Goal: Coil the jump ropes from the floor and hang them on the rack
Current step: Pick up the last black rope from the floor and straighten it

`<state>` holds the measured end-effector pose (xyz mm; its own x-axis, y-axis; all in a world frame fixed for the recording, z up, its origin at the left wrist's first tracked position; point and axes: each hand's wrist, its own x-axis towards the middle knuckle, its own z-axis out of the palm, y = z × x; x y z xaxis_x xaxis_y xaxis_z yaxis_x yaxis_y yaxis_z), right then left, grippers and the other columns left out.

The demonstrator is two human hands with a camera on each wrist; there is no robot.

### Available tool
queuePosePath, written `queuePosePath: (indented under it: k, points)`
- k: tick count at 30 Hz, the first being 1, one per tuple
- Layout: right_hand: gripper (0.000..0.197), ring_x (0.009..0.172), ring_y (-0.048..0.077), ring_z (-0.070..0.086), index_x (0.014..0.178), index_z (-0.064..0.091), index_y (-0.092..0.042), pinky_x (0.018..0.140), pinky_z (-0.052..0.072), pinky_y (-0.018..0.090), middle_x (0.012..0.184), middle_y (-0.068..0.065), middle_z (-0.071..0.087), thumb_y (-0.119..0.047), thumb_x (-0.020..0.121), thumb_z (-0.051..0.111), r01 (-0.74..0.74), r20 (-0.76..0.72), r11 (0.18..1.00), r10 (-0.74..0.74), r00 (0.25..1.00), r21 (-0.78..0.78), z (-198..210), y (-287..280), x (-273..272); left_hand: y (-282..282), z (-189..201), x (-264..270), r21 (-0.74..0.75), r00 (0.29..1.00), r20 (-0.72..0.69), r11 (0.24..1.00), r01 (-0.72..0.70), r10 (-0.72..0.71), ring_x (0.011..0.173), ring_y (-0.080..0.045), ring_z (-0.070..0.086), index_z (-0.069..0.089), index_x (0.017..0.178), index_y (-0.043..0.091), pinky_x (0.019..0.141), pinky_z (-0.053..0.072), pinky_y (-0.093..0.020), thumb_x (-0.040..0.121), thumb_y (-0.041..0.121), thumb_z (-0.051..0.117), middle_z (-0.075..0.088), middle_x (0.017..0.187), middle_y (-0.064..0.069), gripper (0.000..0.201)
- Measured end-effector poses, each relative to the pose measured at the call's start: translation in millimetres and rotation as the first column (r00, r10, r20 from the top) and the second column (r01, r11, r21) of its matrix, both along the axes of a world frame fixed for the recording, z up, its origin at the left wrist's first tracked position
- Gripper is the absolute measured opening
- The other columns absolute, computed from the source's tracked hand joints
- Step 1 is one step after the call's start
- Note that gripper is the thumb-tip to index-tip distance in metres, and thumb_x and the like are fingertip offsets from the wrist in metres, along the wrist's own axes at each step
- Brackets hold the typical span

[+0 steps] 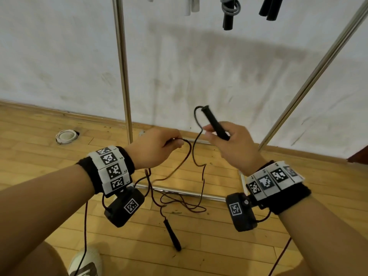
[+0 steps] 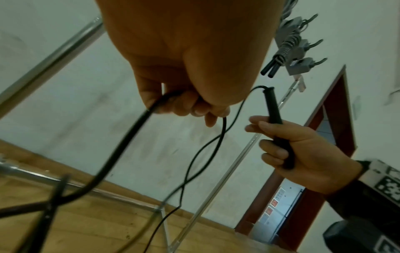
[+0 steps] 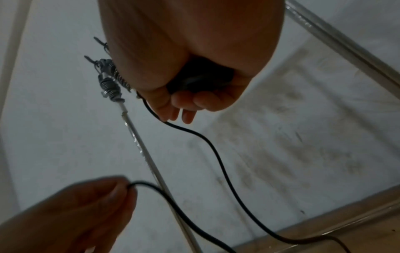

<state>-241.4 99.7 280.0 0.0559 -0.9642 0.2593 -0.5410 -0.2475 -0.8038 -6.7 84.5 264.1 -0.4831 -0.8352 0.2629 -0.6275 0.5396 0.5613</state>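
My right hand [image 1: 225,136] grips one black handle [image 1: 215,123] of a thin black jump rope, the handle pointing up and away [image 2: 275,109]. From the handle's top the cord [image 1: 196,148] loops down past my fingers. My left hand [image 1: 159,145] pinches the cord [image 2: 155,106] a short way along. The remainder of the rope lies tangled on the wooden floor [image 1: 179,202], ending in the second black handle [image 1: 172,235]. In the right wrist view the handle [image 3: 199,80] sits inside my curled fingers and the cord [image 3: 218,154] runs down to the left hand [image 3: 86,210].
A chrome rack stands ahead against the white wall, with upright poles [image 1: 123,72] [image 1: 310,80] and a base bar [image 1: 179,192] on the floor. Coiled ropes with black handles [image 1: 229,12] hang at the top. A white coiled rope [image 1: 65,136] lies left. My shoe [image 1: 85,261] is near.
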Motion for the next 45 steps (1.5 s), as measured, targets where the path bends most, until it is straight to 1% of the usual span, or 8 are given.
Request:
queuePosePath:
  k: [4,9,17,22,30,33,40,45]
  points:
    - [0.010,0.048,0.000,0.047,0.083,0.065,-0.034,0.054,0.035,0.018,0.055,-0.020,0.053,-0.035,0.092,0.064,-0.184,-0.101,0.982,0.188,0.977,0.052,-7,10,21,5,9,-10,-0.023,0.995,-0.094,0.999,0.022,-0.024,0.049,-0.009,0.044,0.066,0.095,0.021,0.047,0.035,-0.020,0.101,0.031,0.051,0.052,0.059,0.003,0.019]
    - [0.020,0.047,0.001,0.048,0.079,0.061,-0.021,0.051,0.039,0.019,0.056,-0.013,0.056,-0.036,0.092,0.064,-0.138,-0.065,0.990,0.140,0.988,0.038,-3,7,21,4,14,-3,0.020,0.996,-0.091,1.000,0.011,-0.009,0.050,-0.007,0.047,0.060,0.084,0.021,0.049,0.040,-0.020,0.099,0.036,0.052,0.053,0.060,0.005,0.022]
    - [0.014,0.047,0.011,0.046,0.080,0.062,-0.027,0.049,0.041,0.030,0.055,-0.011,0.051,-0.035,0.091,0.065,0.023,0.080,0.992,-0.013,0.997,-0.127,16,0,4,-7,-13,15,0.342,0.984,0.125,0.937,0.078,-0.128,0.087,-0.002,0.062,0.058,0.094,0.025,0.078,0.048,-0.021,0.103,0.029,0.045,0.066,0.090,0.010,0.016]
    - [0.015,0.049,0.011,0.045,0.078,0.063,-0.026,0.050,0.040,0.030,0.058,-0.010,0.052,-0.034,0.090,0.065,0.099,0.131,0.978,-0.076,0.988,-0.181,19,-4,-9,-15,-18,22,0.350,0.975,0.186,0.936,0.046,-0.118,0.079,0.014,0.057,0.055,0.092,0.031,0.065,0.038,-0.007,0.104,0.031,0.044,0.068,0.090,0.015,0.016]
    - [0.009,0.062,0.015,0.051,0.094,0.071,-0.035,0.065,0.045,0.032,0.072,-0.013,0.057,-0.030,0.088,0.067,0.244,0.136,0.957,-0.224,0.965,-0.156,21,-12,-38,-16,-18,25,0.208,0.955,0.293,0.978,-0.017,-0.046,0.061,-0.003,0.050,0.052,0.081,0.029,0.055,0.032,-0.018,0.105,0.036,0.038,0.057,0.073,0.007,0.029]
    - [0.019,0.066,0.004,0.053,0.099,0.069,-0.041,0.064,0.043,0.026,0.087,-0.015,0.061,-0.025,0.088,0.070,0.139,0.048,0.987,-0.135,0.990,-0.085,13,-7,-30,-11,-11,16,0.195,0.968,0.234,0.980,0.043,-0.089,0.059,0.000,0.050,0.053,0.079,0.025,0.053,0.036,-0.014,0.104,0.035,0.042,0.054,0.071,0.007,0.029]
    - [0.009,0.049,0.003,0.048,0.098,0.066,-0.027,0.050,0.036,0.014,0.061,-0.014,0.057,-0.034,0.093,0.062,-0.210,-0.204,0.973,0.227,0.953,0.098,-13,11,15,0,11,-7,0.141,0.988,0.064,0.981,0.130,-0.140,0.068,0.003,0.061,0.054,0.084,0.029,0.059,0.044,-0.010,0.101,0.029,0.049,0.066,0.075,0.010,0.018]
    - [0.021,0.050,0.002,0.047,0.073,0.055,-0.030,0.050,0.036,0.014,0.057,-0.010,0.051,-0.033,0.092,0.064,-0.164,-0.227,0.986,0.163,0.960,0.016,-6,5,16,3,17,-3,0.161,0.988,0.034,0.977,0.141,-0.149,0.071,0.002,0.063,0.055,0.086,0.034,0.061,0.047,-0.012,0.098,0.032,0.056,0.066,0.077,0.012,0.012]
